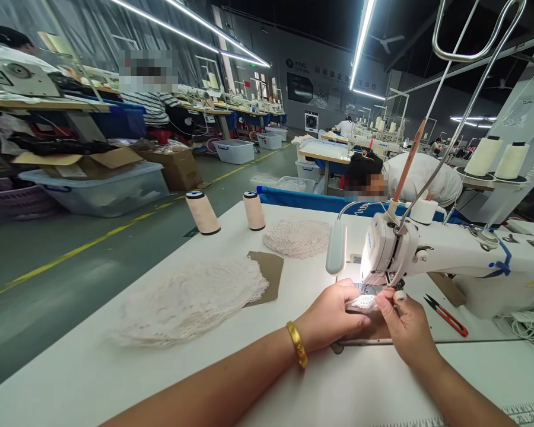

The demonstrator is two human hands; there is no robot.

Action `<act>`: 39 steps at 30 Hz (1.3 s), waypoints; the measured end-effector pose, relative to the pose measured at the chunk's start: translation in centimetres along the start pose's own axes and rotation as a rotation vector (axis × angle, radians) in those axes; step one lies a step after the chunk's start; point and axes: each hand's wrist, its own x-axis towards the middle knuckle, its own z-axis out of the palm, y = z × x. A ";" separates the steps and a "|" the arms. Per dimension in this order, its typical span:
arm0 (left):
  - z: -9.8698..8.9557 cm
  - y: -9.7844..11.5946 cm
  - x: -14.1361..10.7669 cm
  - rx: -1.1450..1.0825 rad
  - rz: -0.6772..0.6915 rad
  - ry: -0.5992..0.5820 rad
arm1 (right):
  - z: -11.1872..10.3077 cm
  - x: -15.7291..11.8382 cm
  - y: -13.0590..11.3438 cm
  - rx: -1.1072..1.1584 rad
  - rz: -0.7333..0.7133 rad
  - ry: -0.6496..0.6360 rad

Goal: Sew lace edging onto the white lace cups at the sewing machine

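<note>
Pinching holed white lace (364, 304), left hand (331, 314) faces right hand (407, 325).

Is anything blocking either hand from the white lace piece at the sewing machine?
Nothing visible: the left hand and right hand both hold the lace piece directly, by the sewing machine head. The red-handled snips lie off to the right.

On white tabletop (89, 388), lower frame | brown card (272, 274), lace piles (189, 302), centre-left | thread cones (203, 213), centre | sewing machine (454, 252), right
</note>
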 end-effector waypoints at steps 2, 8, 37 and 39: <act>-0.1 0.2 -0.1 -0.013 0.004 0.021 | -0.1 0.0 0.0 0.004 -0.002 -0.008; -0.2 0.1 -1.0 0.117 0.214 0.016 | -1.2 -0.1 0.1 -0.096 -0.115 -0.170; 1.4 -1.4 -2.6 0.624 0.618 0.141 | -3.1 0.1 -0.1 -0.414 -0.386 -0.571; 1.3 -1.5 -2.2 0.630 0.616 0.140 | -2.9 0.2 0.0 -0.430 -0.373 -0.568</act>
